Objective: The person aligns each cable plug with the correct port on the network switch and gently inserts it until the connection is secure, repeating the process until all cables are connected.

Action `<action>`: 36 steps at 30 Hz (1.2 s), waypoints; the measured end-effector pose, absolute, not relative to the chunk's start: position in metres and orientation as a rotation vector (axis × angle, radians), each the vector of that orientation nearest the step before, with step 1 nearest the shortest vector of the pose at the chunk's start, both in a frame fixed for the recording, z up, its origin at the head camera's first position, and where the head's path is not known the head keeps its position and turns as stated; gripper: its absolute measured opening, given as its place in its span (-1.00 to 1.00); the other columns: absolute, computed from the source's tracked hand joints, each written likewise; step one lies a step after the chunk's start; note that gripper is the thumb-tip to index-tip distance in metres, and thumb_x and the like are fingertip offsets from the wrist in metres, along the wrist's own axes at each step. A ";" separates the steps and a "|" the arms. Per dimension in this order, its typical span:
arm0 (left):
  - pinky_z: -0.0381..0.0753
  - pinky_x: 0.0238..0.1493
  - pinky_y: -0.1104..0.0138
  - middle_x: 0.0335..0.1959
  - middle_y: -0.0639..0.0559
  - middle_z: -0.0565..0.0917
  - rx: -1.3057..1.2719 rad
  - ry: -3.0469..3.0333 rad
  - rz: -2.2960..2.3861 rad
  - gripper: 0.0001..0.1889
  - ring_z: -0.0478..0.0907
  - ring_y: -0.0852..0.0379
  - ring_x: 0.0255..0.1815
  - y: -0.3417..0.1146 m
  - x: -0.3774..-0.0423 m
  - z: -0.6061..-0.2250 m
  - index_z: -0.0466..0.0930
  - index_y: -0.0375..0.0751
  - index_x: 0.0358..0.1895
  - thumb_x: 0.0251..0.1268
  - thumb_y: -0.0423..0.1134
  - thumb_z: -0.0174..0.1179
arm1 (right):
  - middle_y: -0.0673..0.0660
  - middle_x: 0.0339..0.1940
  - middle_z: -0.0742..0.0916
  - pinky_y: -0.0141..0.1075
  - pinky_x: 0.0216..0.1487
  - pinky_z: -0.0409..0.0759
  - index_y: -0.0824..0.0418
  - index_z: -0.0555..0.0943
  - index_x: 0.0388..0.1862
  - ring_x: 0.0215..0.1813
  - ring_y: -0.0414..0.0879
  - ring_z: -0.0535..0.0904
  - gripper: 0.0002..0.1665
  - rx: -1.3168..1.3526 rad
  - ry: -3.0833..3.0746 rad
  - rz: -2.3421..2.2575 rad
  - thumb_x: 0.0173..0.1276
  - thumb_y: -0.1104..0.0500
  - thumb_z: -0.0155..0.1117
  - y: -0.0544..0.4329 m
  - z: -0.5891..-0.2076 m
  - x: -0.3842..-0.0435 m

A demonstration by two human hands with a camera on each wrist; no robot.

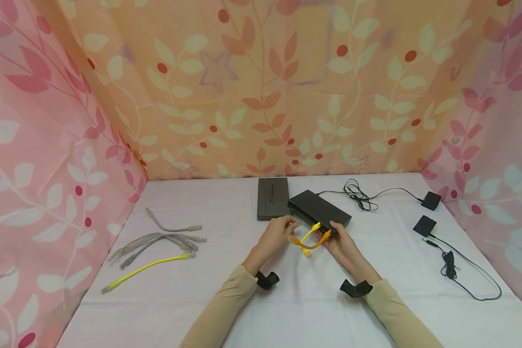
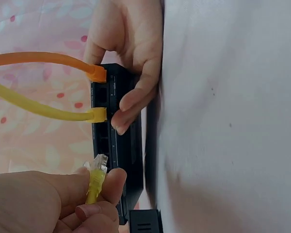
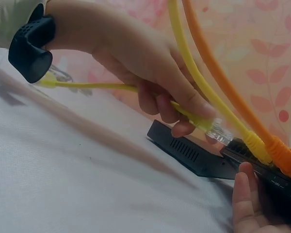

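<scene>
My right hand (image 1: 344, 249) grips the near right corner of a black network switch (image 1: 319, 207), keeping it tilted above the table. A yellow network cable (image 1: 311, 232) and an orange network cable (image 1: 315, 246) are plugged into its ports, their other ends loose. Between thumb and fingers, my left hand (image 1: 276, 238) pinches a second yellow network cable (image 2: 94, 187) just behind its clear plug (image 2: 101, 162). In both wrist views that plug is close to the port row; whether it touches a port I cannot tell. The head view hides this cable behind the left hand.
Another black switch (image 1: 272, 198) lies flat behind my left hand. Several grey cables (image 1: 169, 237) and a yellow cable (image 1: 148, 267) lie on the left. Two black power adapters (image 1: 430, 200) with cords are on the right; one cord runs to the held switch. Patterned cloth surrounds the table.
</scene>
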State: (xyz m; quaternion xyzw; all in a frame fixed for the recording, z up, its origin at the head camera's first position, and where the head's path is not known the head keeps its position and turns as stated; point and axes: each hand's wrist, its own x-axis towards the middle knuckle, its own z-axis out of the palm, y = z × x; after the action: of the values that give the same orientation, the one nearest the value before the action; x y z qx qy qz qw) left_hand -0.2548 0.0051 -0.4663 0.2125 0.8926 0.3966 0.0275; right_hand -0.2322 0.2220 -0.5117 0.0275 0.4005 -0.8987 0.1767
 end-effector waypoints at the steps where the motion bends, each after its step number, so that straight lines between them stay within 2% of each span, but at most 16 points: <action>1: 0.48 -0.46 0.51 -0.41 -0.01 0.67 0.651 2.745 1.245 -0.77 0.51 0.32 -0.49 0.006 -0.256 -0.466 0.65 -0.24 -0.17 0.35 -0.17 0.08 | 0.15 0.22 0.19 -0.30 0.13 0.47 0.15 -0.33 0.45 0.06 -0.15 0.53 -0.28 0.081 1.134 -2.546 0.53 0.00 -0.27 0.222 -0.512 -0.232; 10: 0.45 -0.56 0.50 -0.52 -0.03 0.66 0.561 2.601 1.439 -0.72 0.51 0.27 -0.56 0.017 -0.260 -0.466 0.62 -0.34 -0.17 0.39 -0.18 0.03 | 0.12 0.22 0.21 -0.30 0.16 0.45 0.15 -0.33 0.45 0.08 -0.16 0.50 -0.24 0.088 1.181 -2.531 0.52 -0.01 -0.21 0.221 -0.510 -0.232; 15: 0.41 -0.63 0.49 -0.53 -0.10 0.66 0.542 2.562 1.473 -0.73 0.49 0.22 -0.61 0.022 -0.262 -0.471 0.62 -0.34 -0.17 0.39 -0.19 0.03 | 0.12 0.19 0.28 -0.26 0.19 0.43 0.20 -0.31 0.45 0.12 -0.13 0.49 -0.22 0.015 1.144 -2.545 0.50 0.01 -0.16 0.221 -0.509 -0.230; 21: 0.49 -0.59 0.46 -0.53 -0.09 0.68 0.516 2.489 1.533 -0.70 0.61 0.10 -0.53 0.025 -0.264 -0.476 0.62 -0.36 -0.13 0.39 -0.18 0.03 | 0.11 0.18 0.28 -0.26 0.18 0.44 0.17 -0.33 0.45 0.11 -0.14 0.49 -0.22 0.030 1.110 -2.547 0.50 0.01 -0.17 0.222 -0.508 -0.230; 27: 0.49 -0.59 0.44 -0.56 -0.02 0.66 0.488 2.439 1.582 -0.69 0.58 0.21 -0.58 0.027 -0.266 -0.479 0.63 -0.33 -0.15 0.37 -0.13 0.05 | 0.08 0.22 0.22 -0.28 0.20 0.42 0.11 -0.28 0.43 0.10 -0.19 0.49 -0.29 0.103 1.106 -2.535 0.52 -0.01 -0.21 0.223 -0.510 -0.232; 36: 0.39 -0.69 0.47 -0.62 -0.04 0.65 0.374 2.317 1.700 -0.72 0.45 0.27 -0.72 0.030 -0.270 -0.481 0.66 -0.30 -0.24 0.32 -0.12 0.12 | 0.07 0.17 0.29 -0.29 0.15 0.46 0.12 -0.17 0.38 0.07 -0.18 0.50 -0.40 0.109 1.109 -2.538 0.53 0.02 -0.24 0.222 -0.509 -0.232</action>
State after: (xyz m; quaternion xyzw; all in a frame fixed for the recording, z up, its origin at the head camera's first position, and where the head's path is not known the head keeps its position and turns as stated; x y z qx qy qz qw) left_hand -0.2695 0.0298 -0.4806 0.1281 0.7936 0.5823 0.1214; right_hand -0.2323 0.2224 -0.5093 0.0387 0.3933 -0.9000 0.1839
